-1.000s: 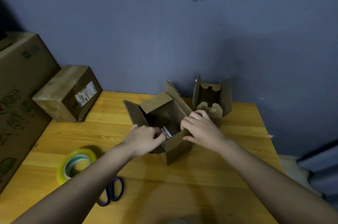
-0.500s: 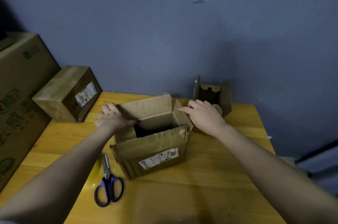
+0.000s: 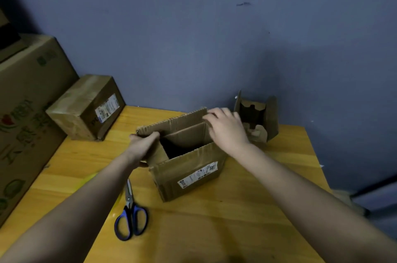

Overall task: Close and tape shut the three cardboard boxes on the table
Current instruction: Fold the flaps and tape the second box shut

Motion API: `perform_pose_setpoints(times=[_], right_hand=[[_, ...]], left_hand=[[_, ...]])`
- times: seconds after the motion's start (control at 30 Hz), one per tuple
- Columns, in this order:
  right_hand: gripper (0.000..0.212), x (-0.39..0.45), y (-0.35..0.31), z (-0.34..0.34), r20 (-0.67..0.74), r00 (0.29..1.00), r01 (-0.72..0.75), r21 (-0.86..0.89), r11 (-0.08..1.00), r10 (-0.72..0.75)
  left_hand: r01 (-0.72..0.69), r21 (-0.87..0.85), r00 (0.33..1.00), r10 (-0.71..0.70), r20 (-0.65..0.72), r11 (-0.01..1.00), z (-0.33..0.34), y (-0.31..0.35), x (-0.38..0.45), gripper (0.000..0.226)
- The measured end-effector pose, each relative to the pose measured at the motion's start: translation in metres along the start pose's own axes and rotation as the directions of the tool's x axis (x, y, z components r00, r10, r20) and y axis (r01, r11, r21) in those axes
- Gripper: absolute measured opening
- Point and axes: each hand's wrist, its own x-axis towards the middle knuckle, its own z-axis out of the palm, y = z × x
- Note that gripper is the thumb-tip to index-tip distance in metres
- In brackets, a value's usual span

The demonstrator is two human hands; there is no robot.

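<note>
A middle cardboard box with a white label stands open on the wooden table; its far flap stands upright. My left hand grips the left side flap, fingers curled over its edge. My right hand lies over the right side flap, curled fingertips holding the far flap's right corner. A smaller box stands open behind my right hand. A third box, shut with tape over its top, sits at the back left. Only a yellow sliver of the tape roll shows beside my left forearm.
Blue-handled scissors lie on the table left of the middle box, near my left forearm. A large printed carton stands along the table's left side. A blue wall runs behind the table. The table's right edge drops off past the small box.
The middle box was turned so its label faces me. My left hand moved from the far left corner onto the left side flap, and the far flap now stands more upright.
</note>
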Motion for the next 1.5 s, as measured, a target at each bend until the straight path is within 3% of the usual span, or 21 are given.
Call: perform_pose_setpoints(times=[0.07, 0.17, 0.27, 0.37, 0.47, 0.7, 0.8, 0.93, 1.0, 1.1, 1.23, 1.33, 1.5], right_hand=[[0.035, 0.0, -0.026, -0.005, -0.027, 0.994, 0.105, 0.052, 0.993, -0.104], [0.045, 0.003, -0.07, -0.006, 0.226, 0.961, 0.12, 0.173, 0.978, -0.158], [0.043, 0.006, -0.097, 0.003, 0.39, 0.907, 0.105, 0.156, 0.982, -0.159], [0.023, 0.011, -0.1, 0.008, 0.436, 0.891, -0.007, 0.297, 0.955, -0.129], [0.034, 0.013, -0.094, 0.006, 0.449, 0.882, -0.07, 0.42, 0.905, -0.14], [0.028, 0.012, -0.076, 0.005, 0.416, 0.9, -0.062, 0.42, 0.905, -0.131], [0.023, 0.01, -0.07, 0.002, 0.435, 0.885, 0.004, 0.349, 0.937, -0.166], [0.012, 0.003, -0.064, 0.004, 0.409, 0.9, 0.056, 0.239, 0.969, -0.153], [0.023, 0.0, -0.058, 0.007, 0.401, 0.909, 0.025, 0.212, 0.977, -0.111], [0.033, -0.002, -0.049, 0.012, 0.373, 0.925, 0.0, 0.169, 0.986, -0.064], [0.029, -0.004, -0.036, 0.015, 0.318, 0.948, -0.021, 0.167, 0.986, -0.033], [0.025, -0.006, -0.024, 0.013, 0.326, 0.943, 0.011, 0.155, 0.988, -0.061], [0.037, -0.018, -0.029, 0.025, 0.368, 0.928, 0.17, -0.26, 0.951, -0.065]], left_hand=[[-0.005, -0.029, 1.0, 0.005, 0.031, 1.0, 0.003, 0.0, -0.004, 0.036], [-0.018, -0.049, 1.0, 0.018, -0.004, 0.999, 0.005, -0.003, -0.004, 0.033], [0.005, -0.095, 0.999, -0.008, -0.031, 0.995, 0.005, -0.006, -0.005, 0.049], [-0.002, -0.132, 0.999, -0.004, -0.046, 0.991, 0.004, -0.01, -0.006, 0.058], [-0.008, -0.149, 0.999, 0.001, -0.044, 0.989, 0.002, -0.011, -0.009, 0.063], [-0.043, -0.115, 0.999, 0.039, -0.037, 0.992, 0.002, -0.021, -0.011, 0.077], [-0.135, -0.067, 0.986, 0.128, -0.106, 0.989, 0.005, -0.025, -0.015, 0.075], [-0.385, 0.029, 0.923, 0.385, 0.005, 0.922, 0.01, -0.028, -0.029, 0.055], [-0.462, 0.194, 0.884, 0.466, 0.024, 0.866, 0.012, -0.03, -0.03, 0.05], [-0.449, 0.403, 0.873, 0.487, 0.011, 0.798, 0.014, -0.034, -0.025, 0.05], [-0.427, 0.326, 0.893, 0.45, 0.006, 0.843, 0.023, -0.039, -0.021, 0.039], [-0.403, 0.368, 0.894, 0.447, -0.04, 0.838, 0.028, -0.042, -0.019, 0.04], [-0.464, 0.583, 0.822, 0.569, 0.004, 0.667, 0.041, -0.042, -0.025, 0.044]])
